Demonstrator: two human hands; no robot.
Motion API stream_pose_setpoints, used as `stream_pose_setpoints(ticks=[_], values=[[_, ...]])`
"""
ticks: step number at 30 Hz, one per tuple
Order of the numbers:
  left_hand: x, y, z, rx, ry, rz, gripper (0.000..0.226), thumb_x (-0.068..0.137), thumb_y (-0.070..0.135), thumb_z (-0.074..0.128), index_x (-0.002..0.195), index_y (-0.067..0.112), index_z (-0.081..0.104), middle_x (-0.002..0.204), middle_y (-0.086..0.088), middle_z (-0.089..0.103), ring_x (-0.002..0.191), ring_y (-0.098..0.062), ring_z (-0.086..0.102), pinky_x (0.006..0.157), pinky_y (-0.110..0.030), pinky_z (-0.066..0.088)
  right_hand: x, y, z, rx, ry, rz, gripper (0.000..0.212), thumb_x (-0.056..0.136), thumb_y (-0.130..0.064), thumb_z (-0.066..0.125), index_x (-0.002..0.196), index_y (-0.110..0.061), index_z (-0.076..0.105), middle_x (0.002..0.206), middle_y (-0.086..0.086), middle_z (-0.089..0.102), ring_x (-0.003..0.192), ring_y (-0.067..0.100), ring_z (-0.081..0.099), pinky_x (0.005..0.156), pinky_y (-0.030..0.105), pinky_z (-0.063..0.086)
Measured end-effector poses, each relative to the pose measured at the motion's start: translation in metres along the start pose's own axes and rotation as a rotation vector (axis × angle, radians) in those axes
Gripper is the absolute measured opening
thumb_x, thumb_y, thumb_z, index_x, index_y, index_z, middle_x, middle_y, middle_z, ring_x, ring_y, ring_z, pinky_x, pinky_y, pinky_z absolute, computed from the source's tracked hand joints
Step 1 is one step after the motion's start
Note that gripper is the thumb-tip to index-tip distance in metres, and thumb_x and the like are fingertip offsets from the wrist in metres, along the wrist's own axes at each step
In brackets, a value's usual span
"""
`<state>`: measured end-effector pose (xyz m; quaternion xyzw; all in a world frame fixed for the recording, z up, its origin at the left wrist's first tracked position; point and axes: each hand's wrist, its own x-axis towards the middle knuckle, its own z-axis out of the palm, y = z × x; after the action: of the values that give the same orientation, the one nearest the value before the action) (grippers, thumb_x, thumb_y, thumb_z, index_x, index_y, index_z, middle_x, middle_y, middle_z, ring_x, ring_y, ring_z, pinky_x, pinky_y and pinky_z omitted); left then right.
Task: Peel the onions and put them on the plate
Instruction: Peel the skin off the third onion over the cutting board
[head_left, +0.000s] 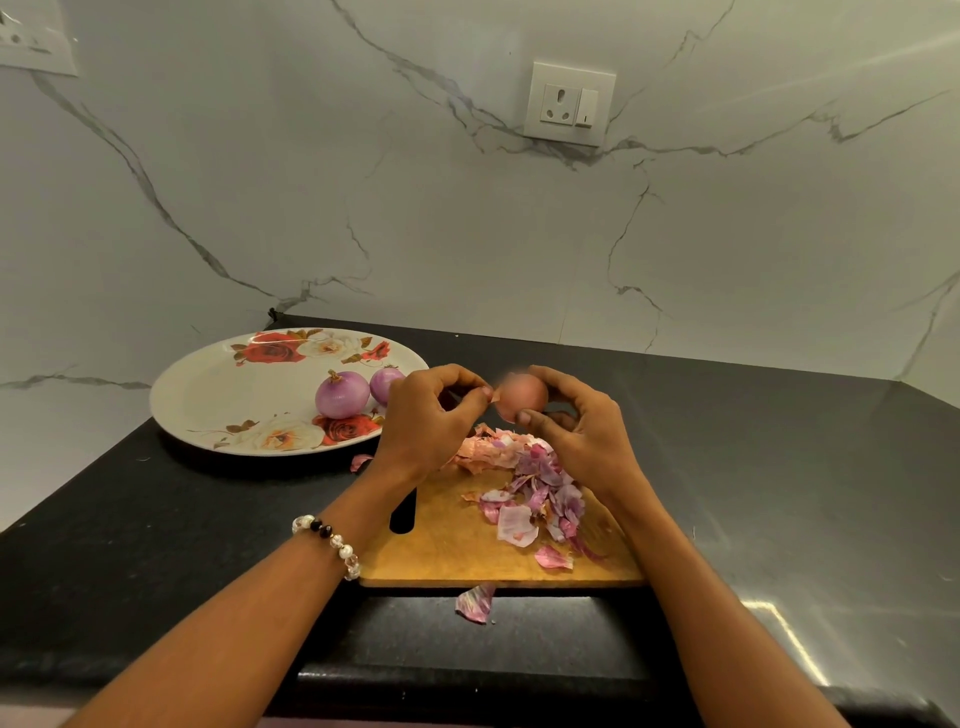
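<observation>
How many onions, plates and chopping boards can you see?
Peeled onions on the plate: 2
Onion in the hands: 1
Plate: 1
Chopping board: 1
Total: 5

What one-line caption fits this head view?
Both hands, left hand and right hand, peel an onion above the cutting board.

Both forearms reach forward toward twelve o'clock. The left hand (431, 410) pinches with curled fingers; the right hand (576, 426), at its three o'clock, cups inward.
</observation>
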<state>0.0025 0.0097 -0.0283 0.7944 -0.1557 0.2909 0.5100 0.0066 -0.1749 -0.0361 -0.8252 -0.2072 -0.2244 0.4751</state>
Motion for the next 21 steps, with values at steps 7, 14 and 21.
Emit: stream_pose_setpoints(ticks=[7,14,21], values=[[-0.0009,0.0046,-0.0042,-0.113,0.020,-0.001,0.006,0.088,0.017,0.065,0.093,0.017,0.069,0.084,0.001,0.069,0.062,-0.012,0.065,0.048,-0.015,0.048,-0.0011,-0.0023,-0.0019,-0.058,-0.024,-0.007,0.058,0.084,-0.010,0.075,0.137,-0.008,0.052,0.122,-0.003,0.054,0.099,0.000,0.055,0.084,0.001,0.044],[-0.0002,0.0078,-0.0073,-0.216,0.061,-0.020,0.008,0.087,0.017,0.066,0.094,0.020,0.066,0.087,0.005,0.069,0.055,-0.013,0.066,0.043,-0.019,0.048,-0.0012,-0.0027,-0.0019,-0.084,-0.069,-0.027,0.057,0.085,-0.010,0.074,0.138,-0.009,0.052,0.123,-0.002,0.056,0.109,0.009,0.055,0.085,0.005,0.047],[0.0007,0.0042,-0.0064,-0.156,0.178,-0.132,0.008,0.091,0.022,0.060,0.098,0.018,0.063,0.089,-0.001,0.068,0.054,-0.012,0.065,0.048,-0.027,0.055,-0.0018,-0.0052,-0.0028,-0.067,-0.118,-0.039,0.054,0.086,-0.012,0.073,0.137,-0.012,0.053,0.122,-0.005,0.056,0.105,0.007,0.057,0.087,0.007,0.047]])
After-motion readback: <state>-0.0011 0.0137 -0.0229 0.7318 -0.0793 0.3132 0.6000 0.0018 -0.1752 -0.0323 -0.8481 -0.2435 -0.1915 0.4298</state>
